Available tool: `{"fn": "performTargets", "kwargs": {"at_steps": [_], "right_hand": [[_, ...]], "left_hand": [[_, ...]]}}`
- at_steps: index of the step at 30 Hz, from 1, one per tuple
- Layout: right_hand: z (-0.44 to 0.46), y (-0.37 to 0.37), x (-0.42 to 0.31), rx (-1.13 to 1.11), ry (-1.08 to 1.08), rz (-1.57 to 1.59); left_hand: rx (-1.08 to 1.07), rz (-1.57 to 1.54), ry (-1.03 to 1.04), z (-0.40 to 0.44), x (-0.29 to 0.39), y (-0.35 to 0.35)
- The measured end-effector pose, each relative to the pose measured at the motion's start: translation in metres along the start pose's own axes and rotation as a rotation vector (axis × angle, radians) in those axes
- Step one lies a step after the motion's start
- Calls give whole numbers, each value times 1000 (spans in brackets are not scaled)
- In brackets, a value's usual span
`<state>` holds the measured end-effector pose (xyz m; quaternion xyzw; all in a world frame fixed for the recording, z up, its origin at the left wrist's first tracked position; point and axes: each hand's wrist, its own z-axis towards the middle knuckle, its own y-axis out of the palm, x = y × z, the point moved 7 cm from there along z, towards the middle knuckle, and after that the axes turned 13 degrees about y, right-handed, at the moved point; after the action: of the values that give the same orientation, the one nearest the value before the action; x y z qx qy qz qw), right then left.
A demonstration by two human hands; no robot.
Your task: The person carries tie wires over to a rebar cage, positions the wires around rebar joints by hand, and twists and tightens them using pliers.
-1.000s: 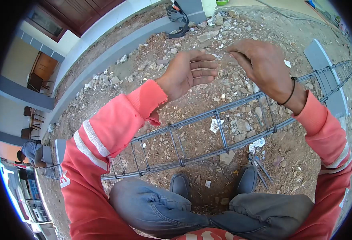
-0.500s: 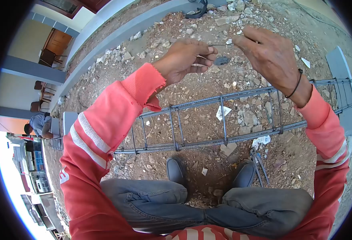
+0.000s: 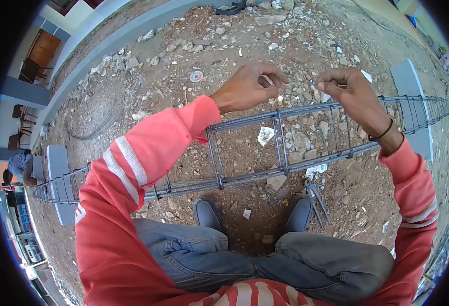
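A long rebar cage [image 3: 250, 174] of bars and square stirrups stretches across the view in front of my knees. Just above its far bars is my left hand [image 3: 252, 87], its fingers curled with thumb near fingertips; anything between them is too small to make out. My right hand [image 3: 351, 92] hovers over the cage to the right, thumb and index pinched together, and what they hold, if anything, is too thin to see. A gap separates the hands. Pincers [image 3: 317, 200] lie on the ground by my right shoe.
Grey boards [image 3: 60, 178] [image 3: 412, 102] lie under both ends of the cage. Rubble and stones cover the dirt. A loop of thin wire [image 3: 94, 127] and a disc [image 3: 196, 76] lie at left. Another person [image 3: 19, 168] bends at the far left, near a low wall [image 3: 107, 48].
The thin wire seen between my hands half a second ago no longer shows. Both hands have come lower, nearer the cage, and the view has shifted.
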<state>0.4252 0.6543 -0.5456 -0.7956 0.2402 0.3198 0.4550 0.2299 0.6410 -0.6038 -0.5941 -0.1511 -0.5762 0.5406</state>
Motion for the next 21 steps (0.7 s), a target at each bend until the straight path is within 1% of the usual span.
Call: {"fn": "performTargets", "kwargs": {"at_steps": [1, 2, 3, 4, 6, 7, 8, 10, 11, 12, 14, 16, 18, 21], "right_hand": [[-7, -8, -13, 192, -173, -258], [-18, -9, -30, 378, -351, -517], [-21, -6, -32, 344, -306, -553], [-30, -2, -39, 337, -307, -571], [-48, 16, -50, 225, -227, -699], [-56, 25, -56, 194, -205, -723], [-59, 33, -58, 187, -207, -737], [-68, 54, -68, 256, -444, -856], [-67, 63, -69, 285, -494, -880], [-64, 71, -67, 284, -498, -883], [-58, 83, -63, 312, -517, -950], [-56, 96, -63, 291, -559, -982], [-53, 104, -59, 328, -553, -995], [-53, 110, -58, 319, -529, -1012]], "left_hand": [[11, -14, 8, -2, -4, -1], [-62, -163, -19, -4, -9, 7], [-135, -312, -44, -8, -12, 16], [-122, -324, -38, -12, -15, 18], [-213, -366, -110, -22, -30, 31], [-102, -539, -223, -27, -42, 33], [-91, -550, -219, -28, -43, 31], [-56, -338, -401, -36, -59, 18], [-73, -240, -458, -38, -58, 11], [-68, -241, -458, -38, -50, 8], [-192, -153, -650, -48, -48, 10], [-212, -206, -676, -48, -48, 19], [-232, -259, -701, -46, -38, 25], [-251, -308, -746, -43, -35, 32]]}}
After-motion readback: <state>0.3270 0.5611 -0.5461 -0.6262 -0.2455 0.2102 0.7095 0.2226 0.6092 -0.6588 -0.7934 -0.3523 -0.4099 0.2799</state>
